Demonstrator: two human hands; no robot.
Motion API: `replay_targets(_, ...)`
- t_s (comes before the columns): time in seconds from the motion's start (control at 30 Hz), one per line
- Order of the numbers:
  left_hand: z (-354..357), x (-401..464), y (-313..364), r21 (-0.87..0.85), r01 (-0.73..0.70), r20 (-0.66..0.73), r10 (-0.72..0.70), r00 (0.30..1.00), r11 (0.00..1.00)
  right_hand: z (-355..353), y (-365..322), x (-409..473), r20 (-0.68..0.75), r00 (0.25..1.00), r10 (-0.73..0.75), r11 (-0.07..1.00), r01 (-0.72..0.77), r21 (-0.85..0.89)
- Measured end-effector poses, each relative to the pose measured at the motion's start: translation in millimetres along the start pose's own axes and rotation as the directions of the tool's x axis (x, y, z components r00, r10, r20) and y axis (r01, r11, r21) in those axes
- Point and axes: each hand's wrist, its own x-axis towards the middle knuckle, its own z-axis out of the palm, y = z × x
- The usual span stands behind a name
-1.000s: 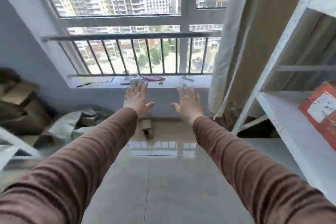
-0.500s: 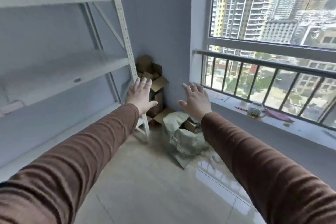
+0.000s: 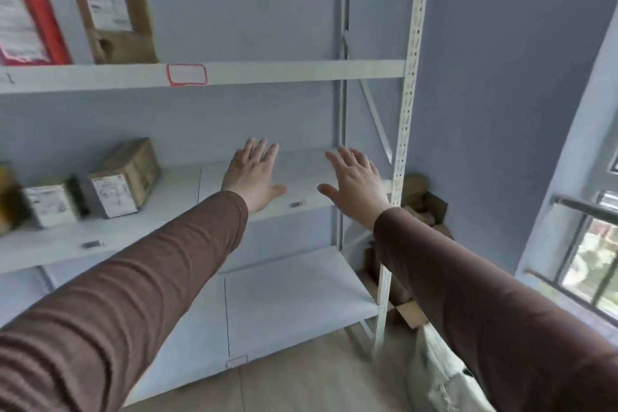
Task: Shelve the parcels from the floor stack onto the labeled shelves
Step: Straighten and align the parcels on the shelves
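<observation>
Both arms reach forward in brown sleeves, palms down, toward a white metal shelving unit (image 3: 406, 110). The left hand (image 3: 254, 174) has its grip spread flat: fingers straight and close together, thumb angled out to the right. It holds nothing and touches nothing that can be made out; it hovers in front of the bare middle shelf (image 3: 174, 197). The right hand (image 3: 356, 182) is likewise spread, fingers straight and slightly fanned, thumb pointing left toward the other hand, and its grip is empty too. The two hands are near each other, with a gap of bare shelf showing between the thumbs.

The parcels already shelved all lie to the left of the left hand. On the same middle shelf, well apart from that hand, a brown carton (image 3: 125, 176) sits with a white label on its near end, and just beside it, farther left, a smaller labeled parcel (image 3: 50, 204), blurred. Above and left of the hands, on the upper shelf (image 3: 301, 72), a flat brown parcel (image 3: 113, 15) stands upright leaning against the wall, with a red parcel (image 3: 30, 28) beside it at the frame edge. A red-outlined tag (image 3: 186, 74) is stuck on the upper shelf's front edge, above the left hand.

Below the hands is the bare lower shelf (image 3: 294, 288). Past the right hand, behind the upright post, loose cardboard boxes (image 3: 423, 204) are piled in the corner on the floor, and below the right forearm lies a pale sack (image 3: 438, 375). A window (image 3: 592, 264) is at the far right.
</observation>
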Motion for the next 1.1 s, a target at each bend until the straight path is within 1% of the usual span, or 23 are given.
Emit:
replay_targets(0.13,-31,29,-53,0.085,0.122,-0.101,-0.113,0.988,0.989,2,-32,79,-0.055,0.984,-0.171,0.984,0.174,0.046)
replay_targets(0.2,-47,39,-82,0.088,0.183,-0.145,-0.169,0.975,0.979,1,-51,114,-0.094,0.963,-0.252,0.963,0.259,0.074)
replay_targets(0.3,-71,48,-126,0.092,0.26,-0.25,-0.231,0.94,0.961,-1,-84,159,-0.15,0.925,-0.349,0.924,0.366,0.112)
replay_targets(0.37,-86,52,-153,0.1,0.298,-0.301,-0.257,0.918,0.949,-3,-107,186,-0.187,0.902,-0.39,0.9,0.416,0.129)
replay_targets(0.47,-107,57,-192,0.063,0.342,-0.354,-0.299,0.886,0.938,-6,-143,222,-0.219,0.877,-0.429,0.87,0.466,0.163)
replay_targets(0.57,-123,68,-236,0.075,0.341,-0.396,-0.285,0.873,0.937,-6,-179,257,-0.246,0.861,-0.446,0.854,0.491,0.173)
replay_targets(0.63,-133,79,-267,0.056,0.342,-0.392,-0.294,0.872,0.938,-5,-203,281,-0.244,0.868,-0.432,0.854,0.481,0.199)
replay_targets(0.77,-145,107,-331,-0.088,0.32,-0.353,-0.33,0.876,0.943,-1,-252,329,-0.21,0.906,-0.368,0.881,0.412,0.234)
replay_targets(0.87,-147,131,-370,-0.206,0.288,-0.292,-0.34,0.894,0.935,6,-285,364,-0.156,0.944,-0.29,0.908,0.323,0.266)
replay_targets(0.93,-146,149,-395,-0.266,0.309,-0.227,-0.371,0.9,0.913,11,-303,389,-0.098,0.971,-0.22,0.921,0.24,0.306)
replay_targets(1.0,-144,166,-418,-0.269,0.345,-0.159,-0.395,0.905,0.899,15,-319,412,-0.042,0.988,-0.15,0.927,0.155,0.342)
replay_targets(1.1,-139,190,-444,-0.231,0.348,-0.125,-0.383,0.915,0.908,23,-336,441,0.018,0.998,-0.068,0.938,0.058,0.343)
